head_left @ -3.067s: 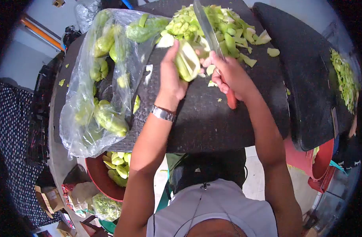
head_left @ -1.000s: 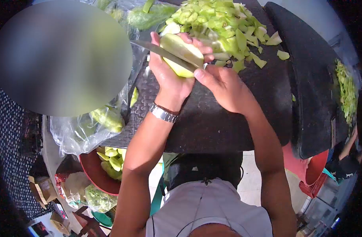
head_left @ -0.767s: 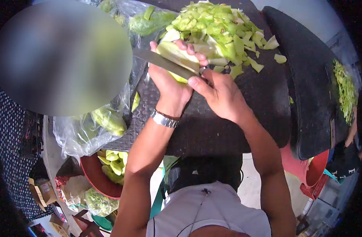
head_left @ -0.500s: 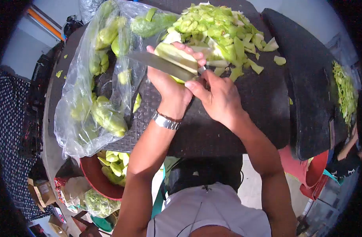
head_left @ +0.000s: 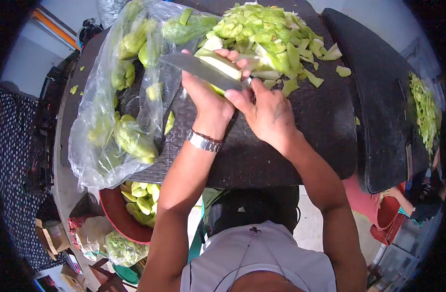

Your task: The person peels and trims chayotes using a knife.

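Pale green vegetable (head_left: 224, 67): cradled in your left hand (head_left: 206, 100) above the black table (head_left: 281, 163), on the near side of the heap of cut pieces (head_left: 266, 34); its pale face looks up, and a little green shows below the blade.
Knife (head_left: 198, 71): slants across the vegetable, tip pointing to your left; its handle is hidden inside your right hand (head_left: 270, 116).
Cutting: you seem to be partway through slicing the vegetable in your palm; how deep the edge sits, you cannot tell from this angle.
Left fingers (head_left: 233, 56): half curled rather than clenched, their tips rising past the vegetable's far side while your palm bears it from beneath.
Right fingers (head_left: 257, 85): closed round the knife, with your thumb laid near the heel of the blade, close to your left palm.
Next stroke: calls for a steady left palm and a short, controlled cut, since your bare skin lies close to the blade.
Plastic bag (head_left: 99, 165): spread to your left, with whole vegetables (head_left: 135, 141) inside.
Red tub (head_left: 117, 217): below the table's near-left edge, holding cut wedges (head_left: 144, 203).
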A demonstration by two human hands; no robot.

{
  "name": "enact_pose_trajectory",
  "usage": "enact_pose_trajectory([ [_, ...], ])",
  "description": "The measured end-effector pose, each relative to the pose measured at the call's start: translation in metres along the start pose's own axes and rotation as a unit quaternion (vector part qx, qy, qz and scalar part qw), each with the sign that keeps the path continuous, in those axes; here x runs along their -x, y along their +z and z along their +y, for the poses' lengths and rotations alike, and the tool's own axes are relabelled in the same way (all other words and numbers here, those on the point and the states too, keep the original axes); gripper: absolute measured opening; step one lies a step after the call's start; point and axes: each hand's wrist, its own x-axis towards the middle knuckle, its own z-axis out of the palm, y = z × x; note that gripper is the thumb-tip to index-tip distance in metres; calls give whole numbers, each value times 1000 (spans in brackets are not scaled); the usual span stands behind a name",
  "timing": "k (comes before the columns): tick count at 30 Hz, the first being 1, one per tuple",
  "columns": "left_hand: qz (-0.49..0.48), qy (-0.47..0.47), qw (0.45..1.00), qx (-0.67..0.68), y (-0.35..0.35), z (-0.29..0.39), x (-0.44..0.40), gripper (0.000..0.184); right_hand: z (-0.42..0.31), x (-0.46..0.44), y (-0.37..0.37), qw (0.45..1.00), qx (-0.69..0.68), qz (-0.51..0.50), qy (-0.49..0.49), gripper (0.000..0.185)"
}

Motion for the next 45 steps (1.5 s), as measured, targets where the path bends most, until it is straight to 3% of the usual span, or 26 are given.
enact_pose_trajectory([
  [2,35,-5,998,-44,5,-1,-2,72,9,-5,4,996,-66,44,-36,58],
  [4,66,-8,994,-87,8,-4,-3,73,18,-15,-12,957,-225,-142,113,69],
  [6,58,-5,995,-83,7,-5,-4,70,12,-16,-25,892,-306,-241,229,79],
  [10,-4,-43,999,-21,-7,-4,-7,67,12,-10,-15,956,-202,-188,95,75],
  [12,16,-32,999,-27,-5,-4,-4,65,12,-8,-8,973,-177,-140,58,71],
  [16,-5,-8,1000,-3,-7,-6,0,63,-2,-2,-15,985,-122,-108,56,65],
  [19,-6,24,1000,2,-2,-6,3,62,-2,0,-11,995,-91,-44,-4,64],
  [25,-10,57,998,4,-7,-8,2,64,-5,0,-5,999,12,-25,27,63],
  [28,72,48,996,-21,6,-7,4,67,-10,-1,-8,999,13,-16,35,64],
  [31,51,41,997,-45,0,-10,-1,70,16,-10,9,998,-40,40,-17,71],
  [32,73,32,991,-108,8,-9,0,71,21,-15,1,978,-171,-72,91,73],
  [33,55,30,993,-105,9,-10,-2,63,24,-23,-12,918,-295,-180,195,74],
  [34,44,30,992,-112,11,-12,-1,58,25,-25,-21,820,-406,-279,292,76],
  [38,9,-26,994,-108,7,-13,-8,46,33,-26,-37,790,-476,-277,269,77],
  [40,7,-55,994,-94,-2,-12,-11,44,34,-23,-31,901,-364,-163,168,72],
  [42,19,-64,993,-94,2,-11,-9,38,39,-22,-20,974,-206,-21,89,60],
  [45,33,-66,993,-88,4,-11,-9,41,36,-23,-27,967,-235,5,100,45],
])
